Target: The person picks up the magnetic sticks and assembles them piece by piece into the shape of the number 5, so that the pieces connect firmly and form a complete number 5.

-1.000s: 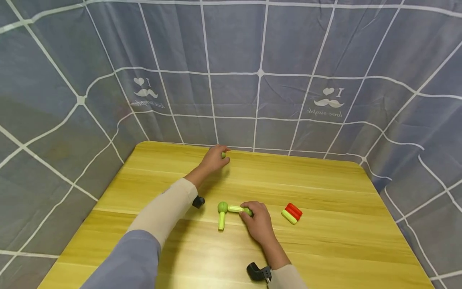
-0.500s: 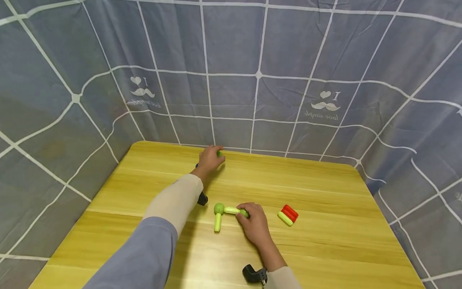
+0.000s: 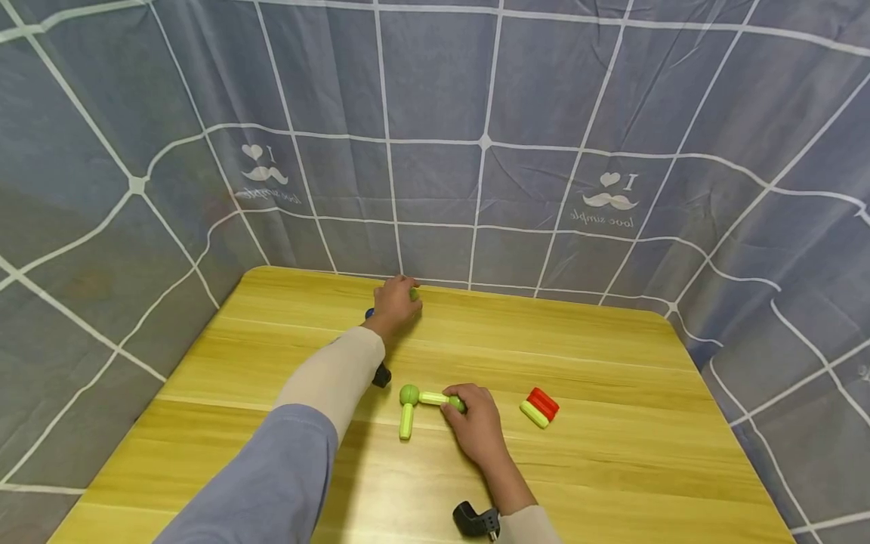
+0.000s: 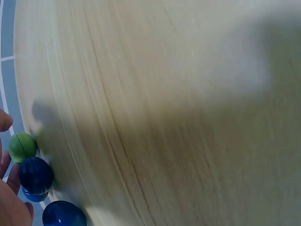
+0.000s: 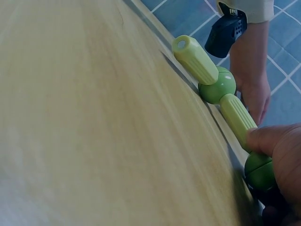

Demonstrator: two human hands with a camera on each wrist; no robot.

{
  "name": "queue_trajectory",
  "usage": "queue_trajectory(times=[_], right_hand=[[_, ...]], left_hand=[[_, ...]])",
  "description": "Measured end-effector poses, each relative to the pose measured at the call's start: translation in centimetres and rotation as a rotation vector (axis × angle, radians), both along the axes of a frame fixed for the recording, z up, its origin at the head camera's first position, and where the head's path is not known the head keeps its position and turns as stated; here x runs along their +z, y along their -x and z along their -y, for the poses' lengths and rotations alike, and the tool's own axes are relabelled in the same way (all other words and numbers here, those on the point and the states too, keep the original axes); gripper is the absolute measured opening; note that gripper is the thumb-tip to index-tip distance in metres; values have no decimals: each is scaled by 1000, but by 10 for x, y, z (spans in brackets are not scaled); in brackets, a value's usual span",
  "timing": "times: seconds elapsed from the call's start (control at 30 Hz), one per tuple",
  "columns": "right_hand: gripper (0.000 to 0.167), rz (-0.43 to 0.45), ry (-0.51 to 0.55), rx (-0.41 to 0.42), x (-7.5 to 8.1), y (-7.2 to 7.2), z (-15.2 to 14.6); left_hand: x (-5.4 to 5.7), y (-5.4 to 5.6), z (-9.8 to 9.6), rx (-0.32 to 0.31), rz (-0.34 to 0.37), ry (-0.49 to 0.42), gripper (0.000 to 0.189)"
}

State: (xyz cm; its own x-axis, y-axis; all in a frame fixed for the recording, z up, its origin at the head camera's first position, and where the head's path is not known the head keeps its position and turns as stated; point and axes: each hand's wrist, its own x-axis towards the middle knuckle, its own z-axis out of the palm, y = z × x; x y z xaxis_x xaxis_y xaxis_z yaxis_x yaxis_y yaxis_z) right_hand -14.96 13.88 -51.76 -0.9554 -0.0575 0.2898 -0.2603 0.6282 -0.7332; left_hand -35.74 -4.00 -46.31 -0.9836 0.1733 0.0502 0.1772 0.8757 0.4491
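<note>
While the head view makes it look like the left hand [image 3: 394, 304] is up at the far edge of the table [image 3: 598, 355] with just a green ball [image 3: 414, 293], the left wrist cam tells more: at least two blue balls [image 4: 64, 214] are there too, one right up against the green one. From the head cam there's only a bit of blue poking out by the wrist, cause the hand's in the way. Its fingers are around the green ball, but whether they actually grip it, can't tell from either view.

The right hand [image 3: 479, 427] is way clearer: thumb and fingers pinch one end of the green piece [image 3: 433, 398], two pale rods and two balls in a bent line, around mid-table. The right wrist cam shows the thumb pressed on the rod just beside the end ball [image 5: 258, 170], plus a round pale spot on the tip of the free rod [image 5: 195, 59]. The other fingers get lost in the dark corner there.

Off to the right of that hand, head view only, some red rods [image 3: 544, 402] and a yellow-green rod [image 3: 534, 414] lie side by side. The left sleeve [image 3: 285, 446] blocks a chunk of table and partly hides its black wrist cam [image 3: 382, 375]. Behind everything hangs a grey curtain [image 3: 442, 91] with white lines.
</note>
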Motion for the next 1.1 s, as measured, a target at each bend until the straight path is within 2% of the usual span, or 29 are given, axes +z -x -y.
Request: queue_trajectory(times=[0.37, 0.57, 0.77, 0.93, 1.1], right_hand=[[14, 4, 2, 4, -1, -1, -1], [14, 3, -7, 0, 0, -2, -1], [15, -7, -17, 2, 1, -2, -1], [15, -19, -20, 9, 1, -1, 0], [14, -17, -15, 2, -1, -1, 0]], left_hand=[[-7, -5, -6, -75, -36, 64, 32], [-8, -7, -7, -86, -45, 70, 33], [-6, -11, -6, -82, -50, 26, 35], [-4, -14, -5, -95, -89, -31, 36], [-4, -15, -4, -100, -92, -156, 36]])
